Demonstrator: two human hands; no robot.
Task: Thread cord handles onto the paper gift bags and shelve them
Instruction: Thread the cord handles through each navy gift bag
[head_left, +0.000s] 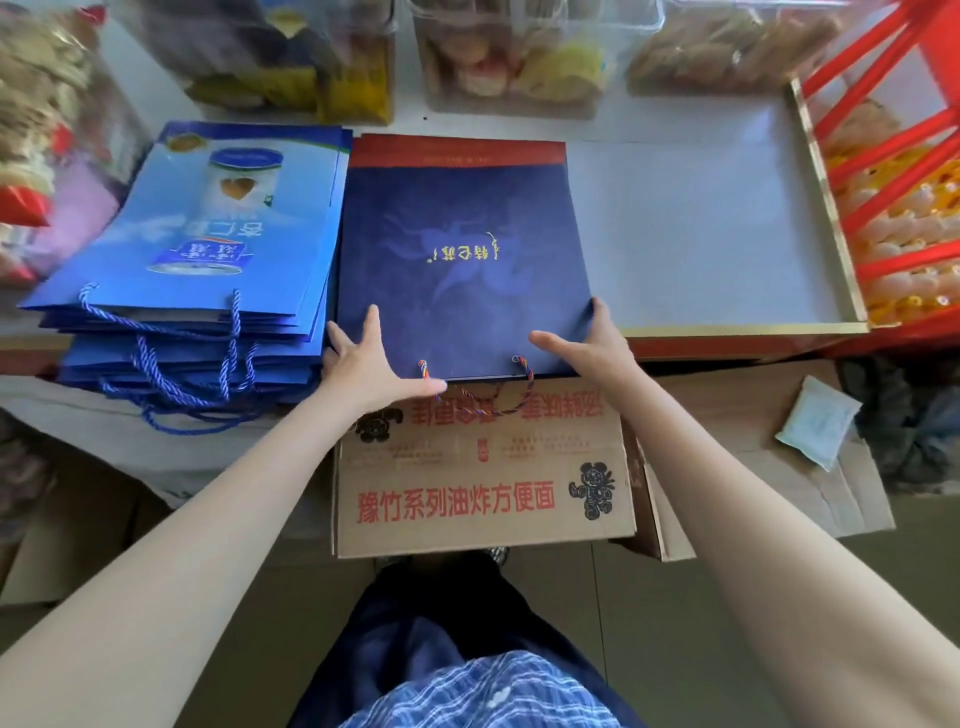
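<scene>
**Navy bag squared up on the shelf**

Nearest, a printed cardboard box (483, 467) stands below the shelf edge. Above it both hands steady the navy gift bag (462, 249), which lies flat on the white shelf (701, 234). The left hand (371, 358) presses its near left corner with straight, spread fingers; the right hand (587, 340) curls around the near right corner. The multicoloured cord handle (485, 397) is already threaded and dangles over the box (so this looks like placing, not threading). Just left sits a stack of light blue bags (208, 249), close enough to crowd the navy bag's edge. Farther back, clear snack packs (511, 52) line the wall, and a red rack (893, 156) stands at right.
</scene>
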